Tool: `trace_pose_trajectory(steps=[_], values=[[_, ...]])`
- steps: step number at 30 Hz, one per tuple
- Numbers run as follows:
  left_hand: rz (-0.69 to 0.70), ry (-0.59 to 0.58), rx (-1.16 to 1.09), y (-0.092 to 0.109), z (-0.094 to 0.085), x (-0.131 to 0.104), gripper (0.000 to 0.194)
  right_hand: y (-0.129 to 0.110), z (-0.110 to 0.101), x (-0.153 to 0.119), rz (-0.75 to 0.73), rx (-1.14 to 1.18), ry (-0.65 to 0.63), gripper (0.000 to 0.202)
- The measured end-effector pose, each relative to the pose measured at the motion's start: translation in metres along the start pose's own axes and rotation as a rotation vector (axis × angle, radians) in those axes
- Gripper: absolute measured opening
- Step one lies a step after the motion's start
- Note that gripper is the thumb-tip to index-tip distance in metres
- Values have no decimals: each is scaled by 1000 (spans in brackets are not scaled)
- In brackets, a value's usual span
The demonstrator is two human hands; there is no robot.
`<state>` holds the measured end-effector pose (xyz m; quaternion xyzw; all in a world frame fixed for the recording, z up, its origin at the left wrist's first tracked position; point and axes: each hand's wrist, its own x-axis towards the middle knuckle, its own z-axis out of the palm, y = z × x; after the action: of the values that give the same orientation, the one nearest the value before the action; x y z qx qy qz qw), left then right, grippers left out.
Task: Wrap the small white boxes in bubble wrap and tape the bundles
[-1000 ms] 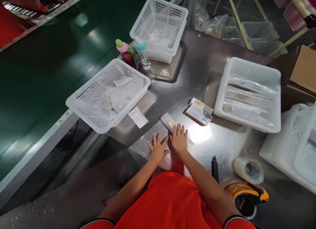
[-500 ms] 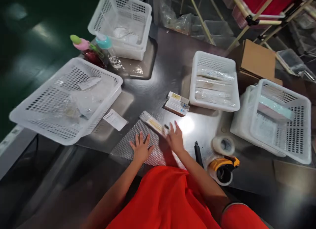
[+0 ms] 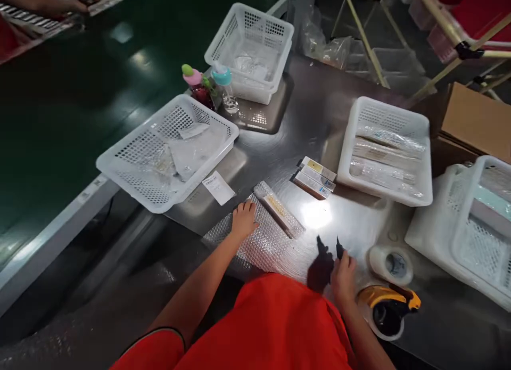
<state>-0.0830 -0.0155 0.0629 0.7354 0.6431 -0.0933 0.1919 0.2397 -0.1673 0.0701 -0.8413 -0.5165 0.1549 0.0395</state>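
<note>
My left hand (image 3: 244, 220) lies open on the left part of a sheet of bubble wrap (image 3: 263, 242), fingers pointing away from me. On the upper edge of that sheet rests a small narrow box wrapped in bubble wrap (image 3: 278, 209), with yellowish print showing through; neither hand touches it. At the right, my right hand (image 3: 343, 277) is closed around a black utility knife (image 3: 339, 249), its tip pointing up and away from me. Most of the knife's handle is hidden by the fingers. Beyond the wrapped box, several small white boxes (image 3: 315, 178) lie side by side.
A paper slip (image 3: 219, 188) lies near the left basket (image 3: 167, 199). Bottles (image 3: 225, 90) stand by the back basket (image 3: 259, 93). Wrapped packs fill the right basket (image 3: 391, 194). A tape roll (image 3: 375, 258) and tape dispenser (image 3: 387, 311) sit right. Another person's hand (image 3: 67, 5) shows across the green belt.
My right hand has left the wrapped box, moved right and taken hold of the utility knife. My left hand has shifted up the bubble wrap. The whole view has swung leftward.
</note>
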Motion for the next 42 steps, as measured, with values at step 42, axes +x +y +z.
trace_pose_trajectory(steps=[42], values=[[-41,63,0,-2,17,-25,62,1,-11,-15,-51,-353,-31,50]])
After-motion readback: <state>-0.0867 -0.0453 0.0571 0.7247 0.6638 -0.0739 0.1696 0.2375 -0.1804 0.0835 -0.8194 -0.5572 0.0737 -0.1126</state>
